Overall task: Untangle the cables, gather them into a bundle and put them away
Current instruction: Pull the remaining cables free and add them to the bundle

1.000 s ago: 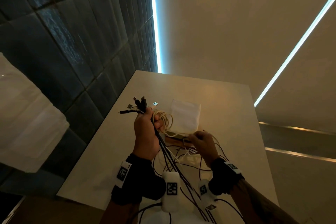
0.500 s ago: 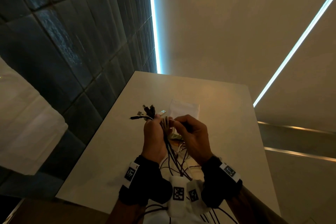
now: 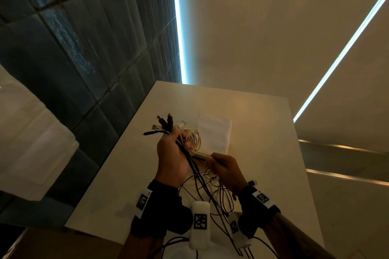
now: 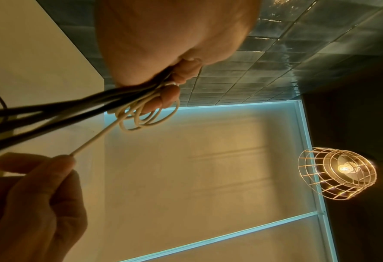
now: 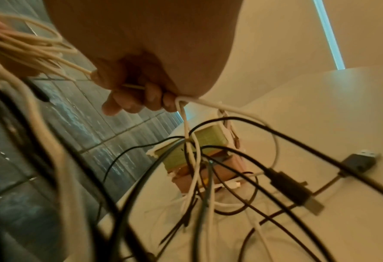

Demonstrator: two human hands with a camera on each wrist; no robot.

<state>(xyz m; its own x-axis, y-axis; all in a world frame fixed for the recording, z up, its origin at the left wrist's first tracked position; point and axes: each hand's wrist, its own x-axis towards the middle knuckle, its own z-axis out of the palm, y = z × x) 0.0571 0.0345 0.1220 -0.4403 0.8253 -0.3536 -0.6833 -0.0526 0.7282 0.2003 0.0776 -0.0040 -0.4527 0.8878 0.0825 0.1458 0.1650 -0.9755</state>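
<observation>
My left hand (image 3: 171, 153) is raised over the table and grips a bundle of black cables (image 3: 190, 162) together with coiled loops of a white cable (image 3: 194, 140). Plug ends (image 3: 164, 123) fan out above that fist. In the left wrist view the white loops (image 4: 147, 115) hang off my fingers beside the black strands (image 4: 51, 113). My right hand (image 3: 225, 168) pinches the white cable (image 5: 132, 86) just right of the left hand, pulling a strand taut between both. Loose black and white cables (image 5: 208, 177) trail down onto the table.
A flat white pouch (image 3: 213, 132) lies on the white table (image 3: 263, 132) beyond my hands. A small stack of boxes (image 5: 197, 156) sits among the loose cables, with black USB plugs (image 5: 361, 161) lying nearby. A dark tiled wall (image 3: 73, 48) runs along the left.
My right hand was up against the left hand half a second ago; it has since drawn down and to the right, stretching the white cable out from the coil. The left hand stays raised.
</observation>
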